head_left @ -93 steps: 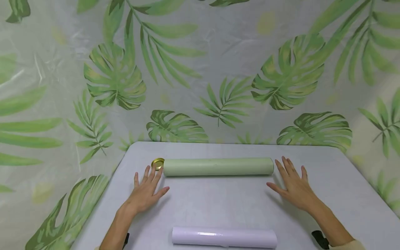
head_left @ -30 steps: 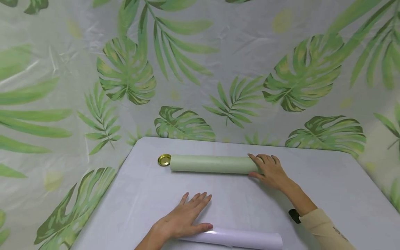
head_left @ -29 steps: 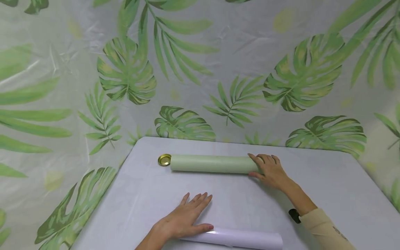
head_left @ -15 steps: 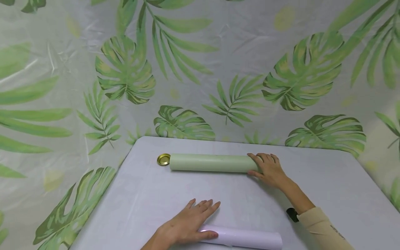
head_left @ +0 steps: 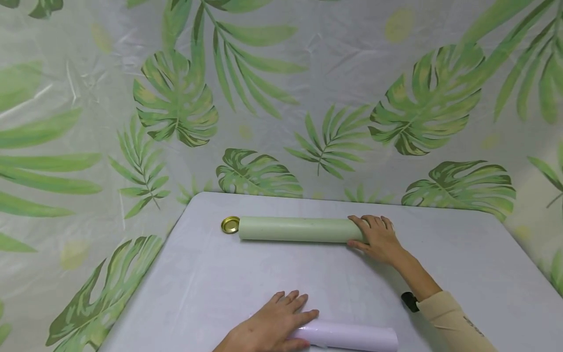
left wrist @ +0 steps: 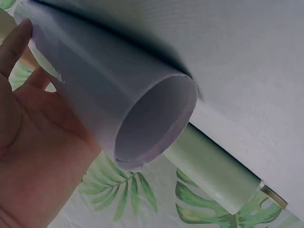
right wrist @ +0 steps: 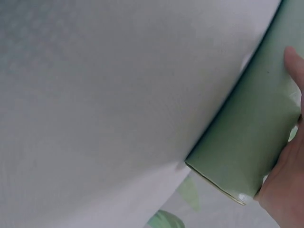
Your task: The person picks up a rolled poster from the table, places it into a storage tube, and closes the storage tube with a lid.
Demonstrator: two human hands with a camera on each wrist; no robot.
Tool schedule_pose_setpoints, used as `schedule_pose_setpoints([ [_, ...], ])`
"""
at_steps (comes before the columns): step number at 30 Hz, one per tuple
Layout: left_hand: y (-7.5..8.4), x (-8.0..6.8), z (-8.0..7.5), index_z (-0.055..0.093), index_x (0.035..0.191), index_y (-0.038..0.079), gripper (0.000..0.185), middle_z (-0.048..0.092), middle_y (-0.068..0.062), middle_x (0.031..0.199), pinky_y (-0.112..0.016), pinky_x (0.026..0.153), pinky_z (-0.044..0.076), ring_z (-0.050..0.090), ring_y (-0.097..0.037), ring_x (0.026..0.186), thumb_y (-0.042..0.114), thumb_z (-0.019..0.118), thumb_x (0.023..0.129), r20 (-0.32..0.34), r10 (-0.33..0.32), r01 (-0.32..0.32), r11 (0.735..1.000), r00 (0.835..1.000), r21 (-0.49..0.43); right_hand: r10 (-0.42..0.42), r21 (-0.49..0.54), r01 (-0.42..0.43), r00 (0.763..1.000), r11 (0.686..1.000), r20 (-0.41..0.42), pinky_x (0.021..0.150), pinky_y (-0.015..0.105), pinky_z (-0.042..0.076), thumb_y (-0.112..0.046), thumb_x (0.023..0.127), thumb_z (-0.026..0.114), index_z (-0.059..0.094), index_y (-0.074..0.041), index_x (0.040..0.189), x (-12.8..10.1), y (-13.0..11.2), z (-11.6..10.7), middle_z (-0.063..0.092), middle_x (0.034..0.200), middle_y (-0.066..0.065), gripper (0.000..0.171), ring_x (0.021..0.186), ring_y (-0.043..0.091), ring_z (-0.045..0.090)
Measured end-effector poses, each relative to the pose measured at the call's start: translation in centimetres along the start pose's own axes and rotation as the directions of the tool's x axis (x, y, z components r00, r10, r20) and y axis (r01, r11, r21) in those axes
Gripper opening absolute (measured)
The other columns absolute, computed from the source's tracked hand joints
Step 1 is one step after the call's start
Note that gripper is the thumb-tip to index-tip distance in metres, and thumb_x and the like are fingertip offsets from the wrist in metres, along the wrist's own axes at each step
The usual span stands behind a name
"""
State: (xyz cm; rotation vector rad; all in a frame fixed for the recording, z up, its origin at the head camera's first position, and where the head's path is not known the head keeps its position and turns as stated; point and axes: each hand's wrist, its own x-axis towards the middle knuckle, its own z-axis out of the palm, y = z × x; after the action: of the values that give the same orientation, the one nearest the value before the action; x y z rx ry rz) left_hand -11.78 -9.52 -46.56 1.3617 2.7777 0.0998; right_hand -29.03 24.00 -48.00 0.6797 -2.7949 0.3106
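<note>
A pale green roll [head_left: 299, 230] lies crosswise at the back of the grey table [head_left: 211, 274]. My right hand [head_left: 376, 235] grips its right end, fingers curled over the top and thumb on the near side. The right wrist view shows that green roll [right wrist: 247, 128] against my right hand [right wrist: 287, 183]. A lilac roll [head_left: 352, 337] lies at the table's front edge. My left hand [head_left: 277, 326] wraps over its left end. In the left wrist view the lilac roll's [left wrist: 118, 90] open end faces the camera, with my left hand [left wrist: 38, 142] pressed to its side.
A gold metal lid [head_left: 230, 225] lies flat just off the green roll's left end, also visible as the lid [left wrist: 274, 197] in the left wrist view. A leaf-print sheet [head_left: 281, 98] hangs behind and beside the table. A dark wrist strap [head_left: 410, 301] shows on my right arm.
Three seconds ago both hands lay flat beside the green roll. Since then the right hand took its right end; the left slid back and right onto the lilac roll's left end.
</note>
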Motion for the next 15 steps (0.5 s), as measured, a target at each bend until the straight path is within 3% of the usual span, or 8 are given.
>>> schedule_pose_setpoints([
  [15, -0.27, 0.04, 0.37, 0.061, 0.137, 0.023, 0.045, 0.062, -0.007, 0.145, -0.045, 0.104, 0.051, 0.059, -0.030, 0.136, 0.052, 0.055, 0.104, -0.066, 0.060, -0.060, 0.998, 0.996, 0.005, 0.023, 0.000, -0.023, 0.999, 1.000, -0.026, 0.111, 0.068, 0.032, -0.048, 0.088, 0.080, 0.053, -0.014, 0.149, 0.44, -0.44, 0.15, 0.059, 0.133, 0.022, 0.075, 0.126, 0.044, 0.054],
])
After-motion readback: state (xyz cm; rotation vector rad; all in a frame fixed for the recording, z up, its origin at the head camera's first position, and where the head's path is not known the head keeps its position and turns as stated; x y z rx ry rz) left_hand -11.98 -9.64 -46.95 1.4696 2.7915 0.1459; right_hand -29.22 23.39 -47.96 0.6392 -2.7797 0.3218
